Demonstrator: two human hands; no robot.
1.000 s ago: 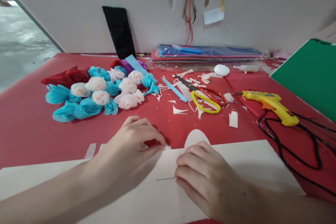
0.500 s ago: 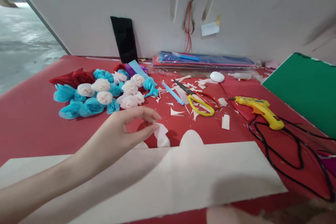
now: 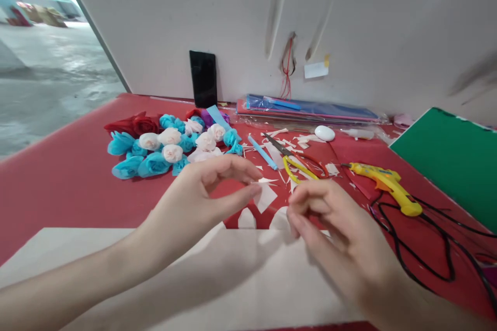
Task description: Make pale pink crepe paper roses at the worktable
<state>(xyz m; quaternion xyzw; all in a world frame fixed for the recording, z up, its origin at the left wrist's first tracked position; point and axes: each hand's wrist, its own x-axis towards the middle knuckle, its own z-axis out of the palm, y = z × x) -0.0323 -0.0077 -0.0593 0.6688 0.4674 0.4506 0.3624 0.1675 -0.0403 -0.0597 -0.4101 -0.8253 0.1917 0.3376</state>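
Note:
Between the thumb and fingers of my left hand (image 3: pixel 217 186) is a small white paper piece (image 3: pixel 266 197), its cut end pointing right. My right hand (image 3: pixel 334 232) hovers just to the right of it, thumb and forefinger pinched together; whatever they may hold is too small to tell. Under both hands lies a wide white paper sheet (image 3: pixel 248 279). Petal-shaped white paper cutouts (image 3: pixel 247 219) rest along its far edge, one partly covered by my right fingers. Scissors (image 3: pixel 301 166) with yellow and red handles lie just beyond my right hand.
Blue, pink and red paper flowers (image 3: pixel 155 152) are bunched at left. Paper scraps, a light blue pen (image 3: pixel 263 152) and a white oval object (image 3: pixel 324 133) lie mid-table. At right are a yellow glue gun (image 3: pixel 388 183), its looped black cord and a green board (image 3: pixel 450 165).
My right hand has come up from the bottom edge toward my left hand. My left hand still keeps the paper piece. The camera view has shifted, showing more wall at the top.

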